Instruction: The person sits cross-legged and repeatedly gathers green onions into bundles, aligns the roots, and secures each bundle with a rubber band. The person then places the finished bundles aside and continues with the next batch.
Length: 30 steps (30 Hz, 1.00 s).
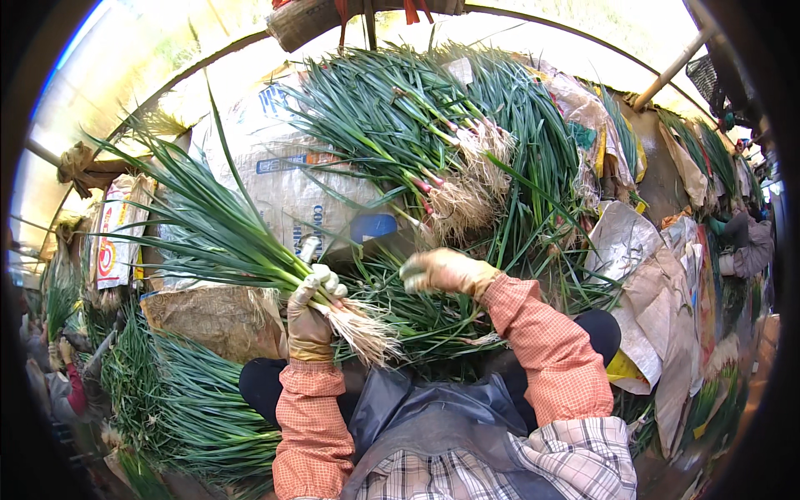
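My left hand (314,306), in a soiled pale work glove, grips a bunch of green garlic (269,259) near its white root end. The long leaves fan out to the upper left, and the roots point to the lower right. My right hand (447,272), also gloved and blurred, hovers to the right of the bunch with its fingers slightly apart; I see nothing in it. Loose green leaves (431,334) lie beneath both hands. Just beyond, a large pile of green garlic (400,119) rests with pinkish stem bases and tangled roots (469,200) towards me.
A stuffed woven sack (281,169) bearing print stands ahead. More green garlic (212,406) lies at my lower left, beside a brown sack (215,319). Crumpled sacks (650,300) lie on the right. Other people (750,244) work at both sides under plastic sheeting (206,37).
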Each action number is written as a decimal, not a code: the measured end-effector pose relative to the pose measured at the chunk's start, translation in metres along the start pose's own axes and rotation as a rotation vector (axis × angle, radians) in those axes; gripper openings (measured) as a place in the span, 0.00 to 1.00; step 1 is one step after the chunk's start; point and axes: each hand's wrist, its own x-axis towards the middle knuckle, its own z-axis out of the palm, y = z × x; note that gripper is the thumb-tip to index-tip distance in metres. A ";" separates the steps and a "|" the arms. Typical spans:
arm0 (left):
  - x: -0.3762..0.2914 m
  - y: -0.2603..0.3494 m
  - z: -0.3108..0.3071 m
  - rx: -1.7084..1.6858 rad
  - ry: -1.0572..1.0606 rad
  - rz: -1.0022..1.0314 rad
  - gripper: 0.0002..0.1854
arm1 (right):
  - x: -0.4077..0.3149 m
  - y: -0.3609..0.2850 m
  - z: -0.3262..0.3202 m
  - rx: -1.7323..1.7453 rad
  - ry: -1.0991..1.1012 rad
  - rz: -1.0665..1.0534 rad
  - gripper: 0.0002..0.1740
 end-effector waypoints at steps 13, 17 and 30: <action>0.045 -0.052 -0.049 -0.002 0.167 -0.318 0.16 | 0.011 -0.016 0.023 -0.210 0.066 -0.351 0.19; 0.041 -0.060 -0.056 0.042 0.191 -0.267 0.20 | 0.013 -0.042 -0.010 0.346 -0.047 0.133 0.26; 0.010 -0.068 -0.059 0.028 0.346 -0.312 0.23 | 0.027 -0.024 0.017 0.995 0.479 -0.287 0.19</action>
